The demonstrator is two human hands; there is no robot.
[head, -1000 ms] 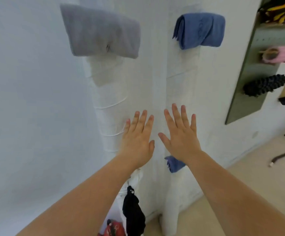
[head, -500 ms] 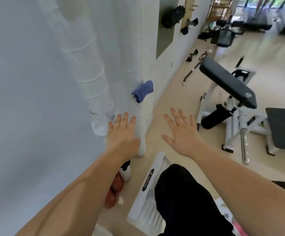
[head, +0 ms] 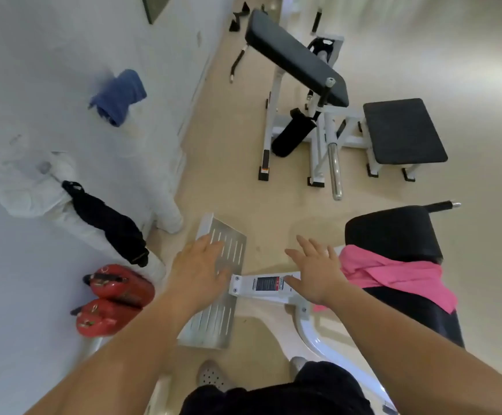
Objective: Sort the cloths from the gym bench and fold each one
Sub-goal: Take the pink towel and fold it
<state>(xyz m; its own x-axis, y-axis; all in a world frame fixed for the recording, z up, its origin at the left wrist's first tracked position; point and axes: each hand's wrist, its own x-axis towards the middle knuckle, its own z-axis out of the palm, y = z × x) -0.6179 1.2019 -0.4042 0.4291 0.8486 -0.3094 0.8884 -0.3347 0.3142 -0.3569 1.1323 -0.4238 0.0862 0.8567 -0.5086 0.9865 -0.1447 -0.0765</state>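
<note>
A pink cloth (head: pixel 393 272) lies crumpled across the black bench pad (head: pixel 393 232) at the right middle of the frame, 1 corner trailing toward the lower right. Just beside its left edge is the right hand (head: pixel 315 271), fingers spread and straight, grasping nothing; whether it touches the cloth cannot be told. It hovers over a white frame bar (head: pixel 264 284) with a printed label. The left hand (head: pixel 198 265), also flat and released, sits above a slotted metal footplate (head: pixel 213 322) at center. At the left, a black cloth (head: pixel 109 224) hangs on a white wrapped pipe, and a blue cloth (head: pixel 119 97) sits at upper left against the wall. 2 red canisters (head: pixel 120 287) stand at lower left. Another padded machine (head: pixel 297 59) stands at the top center.
</note>
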